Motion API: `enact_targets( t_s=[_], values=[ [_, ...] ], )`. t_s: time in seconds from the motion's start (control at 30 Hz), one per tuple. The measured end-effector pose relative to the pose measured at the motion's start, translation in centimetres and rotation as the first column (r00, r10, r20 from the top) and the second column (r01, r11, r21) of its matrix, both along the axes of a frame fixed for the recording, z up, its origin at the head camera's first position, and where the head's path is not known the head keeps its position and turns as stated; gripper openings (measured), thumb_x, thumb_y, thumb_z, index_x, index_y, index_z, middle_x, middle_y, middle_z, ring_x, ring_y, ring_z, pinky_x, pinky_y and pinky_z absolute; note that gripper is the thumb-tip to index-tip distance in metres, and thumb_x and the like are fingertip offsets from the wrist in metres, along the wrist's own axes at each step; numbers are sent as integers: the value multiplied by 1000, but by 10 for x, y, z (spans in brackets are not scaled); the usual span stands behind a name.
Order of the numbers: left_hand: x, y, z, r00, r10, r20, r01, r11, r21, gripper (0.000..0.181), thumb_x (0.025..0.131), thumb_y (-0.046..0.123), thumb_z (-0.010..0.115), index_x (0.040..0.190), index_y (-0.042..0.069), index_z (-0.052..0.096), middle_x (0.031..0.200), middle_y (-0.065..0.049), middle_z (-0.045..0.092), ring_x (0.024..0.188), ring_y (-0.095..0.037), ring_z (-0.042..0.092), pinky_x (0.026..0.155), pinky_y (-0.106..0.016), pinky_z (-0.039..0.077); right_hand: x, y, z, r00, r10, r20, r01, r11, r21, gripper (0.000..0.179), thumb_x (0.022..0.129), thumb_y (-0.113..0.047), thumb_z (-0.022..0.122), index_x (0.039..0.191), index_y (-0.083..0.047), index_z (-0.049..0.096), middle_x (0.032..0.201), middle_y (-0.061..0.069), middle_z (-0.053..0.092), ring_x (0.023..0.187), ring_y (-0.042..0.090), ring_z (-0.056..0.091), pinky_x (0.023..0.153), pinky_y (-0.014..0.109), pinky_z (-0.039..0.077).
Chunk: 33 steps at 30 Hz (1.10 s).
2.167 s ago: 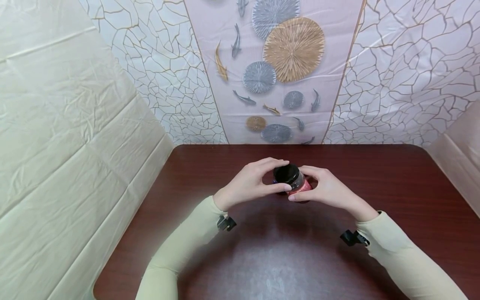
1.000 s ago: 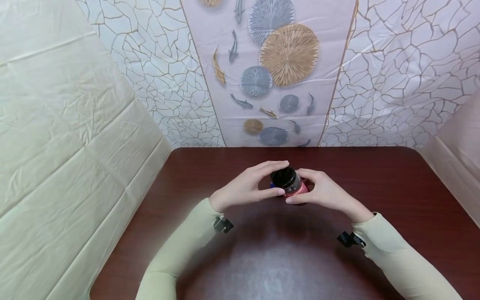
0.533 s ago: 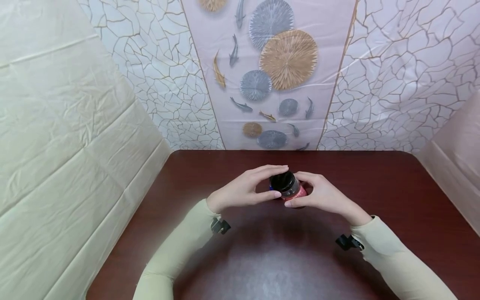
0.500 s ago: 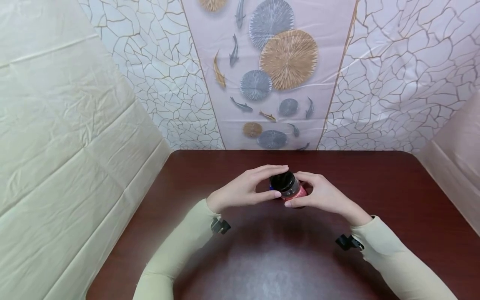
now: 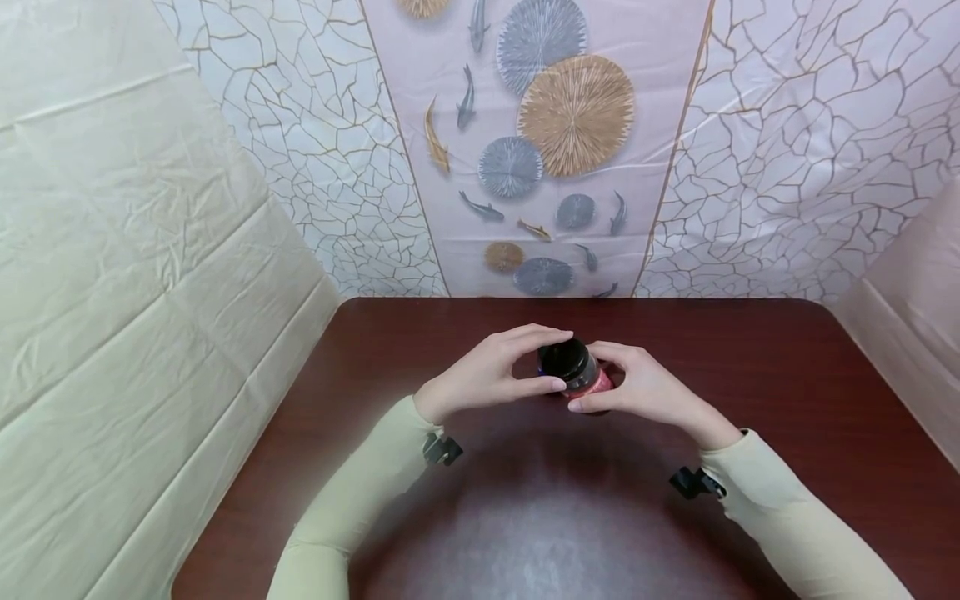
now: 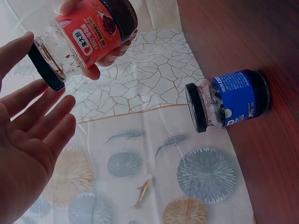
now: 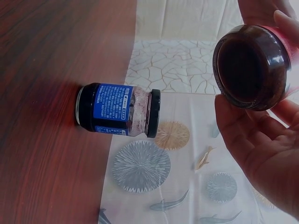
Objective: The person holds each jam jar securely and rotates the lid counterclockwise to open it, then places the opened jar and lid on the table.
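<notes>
Both hands hold one glass jar with a red label above the table, tilted with its lid toward the left. My left hand grips the black lid by its edge, thumb on the near side and fingertips on the far side. Around the jar's body curls my right hand. In the left wrist view the red jar shows clear glass between label and lid. A second jar, blue-labelled and black-lidded, stands upright on the table; the head view mostly hides it.
The dark red-brown wooden table has rounded far corners. A patterned cloth with fish and round shapes hangs behind it. Pale cloth walls rise at both sides. Black wrist cameras sit at the sleeve cuffs.
My left hand's thumb has shifted leftward along the lid's near edge, then slightly back. The right hand keeps its grip on the jar. The head view has tilted slightly.
</notes>
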State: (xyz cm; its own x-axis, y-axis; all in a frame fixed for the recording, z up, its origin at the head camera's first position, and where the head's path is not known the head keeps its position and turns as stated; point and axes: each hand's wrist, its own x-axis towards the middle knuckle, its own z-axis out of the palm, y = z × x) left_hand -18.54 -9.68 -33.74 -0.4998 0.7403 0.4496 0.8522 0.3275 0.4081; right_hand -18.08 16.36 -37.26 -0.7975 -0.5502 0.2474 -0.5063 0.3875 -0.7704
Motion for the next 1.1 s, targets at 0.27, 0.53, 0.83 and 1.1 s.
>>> enact_targets(
  t_s=[0.27,0.53,0.83,1.1],
  values=[
    [-1,8,0,999,27,-17,-27,1000,12,61,90,34,79,141,8,58,133,-1,61,122,-7,55,104,-20,41,0,6,-1,1000,-17,-7,17,1000,10,51,77,-39,89,122,-26,68,109,-8,67,96,14,61,79,27,54],
    [3,8,-3,996,93,-9,-93,995,43,65,88,38,79,142,11,57,126,2,60,115,-5,56,99,-20,44,1,4,2,1000,7,9,-7,1000,-7,50,76,-38,90,120,-27,67,107,-7,68,94,14,63,78,28,56],
    [4,12,-5,990,136,-23,-135,990,45,64,88,42,78,142,12,58,121,6,57,103,-3,54,87,-19,46,1,3,5,1000,6,1,-6,1000,-6,51,76,-37,90,120,-26,68,106,-8,68,94,13,63,77,27,55],
    [5,14,-5,985,173,-15,-172,985,30,56,89,43,77,134,13,62,115,7,54,83,-4,49,72,-18,43,0,3,4,1000,10,2,-10,1000,-7,51,75,-37,90,120,-26,68,106,-8,68,93,13,64,77,27,56]
  ],
)
